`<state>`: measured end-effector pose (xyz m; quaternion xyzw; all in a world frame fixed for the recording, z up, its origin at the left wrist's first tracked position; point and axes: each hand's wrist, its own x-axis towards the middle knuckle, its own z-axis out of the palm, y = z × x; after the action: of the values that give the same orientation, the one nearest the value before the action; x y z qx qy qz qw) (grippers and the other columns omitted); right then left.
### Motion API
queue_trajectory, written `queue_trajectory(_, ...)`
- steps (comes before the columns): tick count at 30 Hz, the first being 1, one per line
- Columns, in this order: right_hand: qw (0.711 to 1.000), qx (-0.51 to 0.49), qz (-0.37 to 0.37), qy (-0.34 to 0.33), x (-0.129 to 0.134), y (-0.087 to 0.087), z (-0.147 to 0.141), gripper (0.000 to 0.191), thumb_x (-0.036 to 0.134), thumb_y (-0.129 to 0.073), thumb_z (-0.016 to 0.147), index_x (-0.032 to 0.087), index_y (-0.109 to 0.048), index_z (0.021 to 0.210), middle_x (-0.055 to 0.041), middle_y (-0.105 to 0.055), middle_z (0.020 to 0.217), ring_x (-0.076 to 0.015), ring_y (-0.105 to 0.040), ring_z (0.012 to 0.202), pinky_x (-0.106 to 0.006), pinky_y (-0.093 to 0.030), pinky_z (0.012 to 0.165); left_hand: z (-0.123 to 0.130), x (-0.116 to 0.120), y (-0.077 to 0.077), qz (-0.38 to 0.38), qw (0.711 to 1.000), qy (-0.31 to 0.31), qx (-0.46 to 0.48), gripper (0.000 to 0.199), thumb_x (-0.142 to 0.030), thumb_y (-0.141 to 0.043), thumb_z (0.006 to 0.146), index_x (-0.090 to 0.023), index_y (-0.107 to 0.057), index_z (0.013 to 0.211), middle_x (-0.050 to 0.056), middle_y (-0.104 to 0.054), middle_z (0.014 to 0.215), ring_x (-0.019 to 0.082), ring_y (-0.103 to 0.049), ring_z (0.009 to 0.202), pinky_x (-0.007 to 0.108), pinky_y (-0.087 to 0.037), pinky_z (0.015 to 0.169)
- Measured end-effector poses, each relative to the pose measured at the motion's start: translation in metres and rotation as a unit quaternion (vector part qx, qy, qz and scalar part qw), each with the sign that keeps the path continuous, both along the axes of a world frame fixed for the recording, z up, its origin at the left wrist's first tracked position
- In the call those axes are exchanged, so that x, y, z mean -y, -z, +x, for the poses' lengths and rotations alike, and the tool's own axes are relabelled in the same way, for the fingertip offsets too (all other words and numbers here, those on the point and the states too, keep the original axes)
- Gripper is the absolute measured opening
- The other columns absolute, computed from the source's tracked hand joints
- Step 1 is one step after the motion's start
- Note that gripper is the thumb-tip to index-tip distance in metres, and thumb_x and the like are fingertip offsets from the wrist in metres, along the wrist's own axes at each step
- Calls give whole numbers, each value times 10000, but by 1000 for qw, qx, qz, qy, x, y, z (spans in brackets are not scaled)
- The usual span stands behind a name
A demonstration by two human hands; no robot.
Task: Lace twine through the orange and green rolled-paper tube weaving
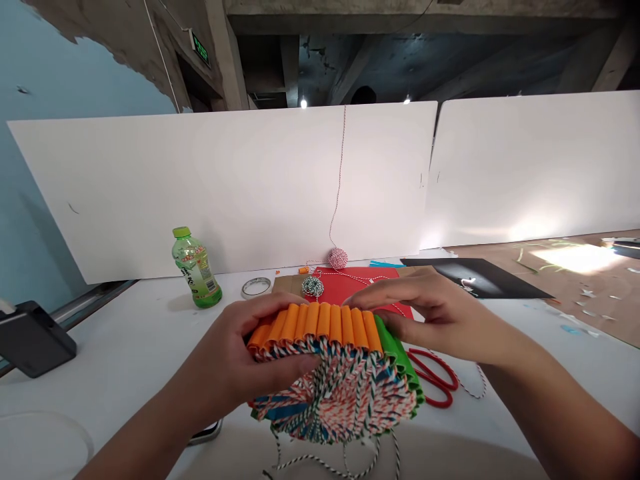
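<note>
A round craft piece (350, 390) is held up in front of me, tilted so its wound side faces me. Orange paper rolls (325, 323) line its upper edge, and green paper rolls (397, 353) continue down the right. Twisted cord in red, white and dark green radiates across its face over blue. My left hand (240, 353) grips the left side, thumb across the face and fingers behind. My right hand (430, 310) is at the upper right edge, thumb by the green rolls and fingertips partly hidden behind the orange ones. Loose dark-and-white cord ends (345, 467) dangle below.
A ball of red-and-white cord (338, 258) and a green-and-white one (313, 287) lie beyond, near red paper (360, 277). Red loops (435, 380), perhaps scissors handles, lie right. Also present: green bottle (197, 270), tape roll (256, 287), black sheet (490, 277), black device (37, 340), white partition (225, 193).
</note>
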<state>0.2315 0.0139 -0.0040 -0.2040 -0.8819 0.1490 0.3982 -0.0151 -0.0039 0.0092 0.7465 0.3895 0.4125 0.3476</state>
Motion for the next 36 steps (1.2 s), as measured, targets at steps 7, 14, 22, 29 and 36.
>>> queue_trajectory(7, 993, 11, 117, 28, -6, 3, -6, 119, 181, -546, 926, 158, -649, 979, -25, -721, 901, -94, -671, 783, -177, -514, 679, -6, -6, -1, -12, 999, 25, -21, 256, -267, -789, 576, -270, -708, 818, -56, -590, 725, 111, -531, 666, 170, -424, 581)
queue_trajectory(14, 947, 19, 315, 61, -13, 14, -14, 252, 120, -324, 957, 114, -569, 1015, -93, -699, 850, -174, -673, 832, -297, -539, 731, -7, -12, 1, -77, 996, 35, 32, 269, -217, -789, 538, -268, -724, 795, -54, -620, 761, 133, -563, 718, 167, -446, 607)
queue_trajectory(22, 971, 35, 233, 49, -14, 19, -17, 284, 129, -305, 918, 114, -562, 1038, -69, -675, 754, -150, -644, 668, -259, -502, 588, -5, -14, 6, -142, 986, 42, 72, 355, -260, -829, 520, -253, -732, 862, -32, -684, 798, 177, -634, 776, 206, -503, 658)
queue_trajectory(29, 990, 74, 115, 33, -16, 17, -13, 273, 168, -379, 962, 136, -640, 1035, -60, -713, 869, -125, -653, 726, -231, -465, 609, -13, -21, -6, -107, 976, 118, -147, 417, -283, -747, 691, -272, -643, 1095, 13, -663, 1076, 223, -618, 1006, 307, -511, 836)
queue_trajectory(36, 985, 171, -3, -6, -20, 20, -17, 171, 193, -536, 934, 171, -682, 1020, -4, -715, 891, -112, -643, 726, -230, -451, 636, -10, -30, 6, -13, 926, 178, -333, 356, -243, -648, 791, -310, -590, 1135, -26, -641, 1030, 173, -583, 922, 246, -439, 754)
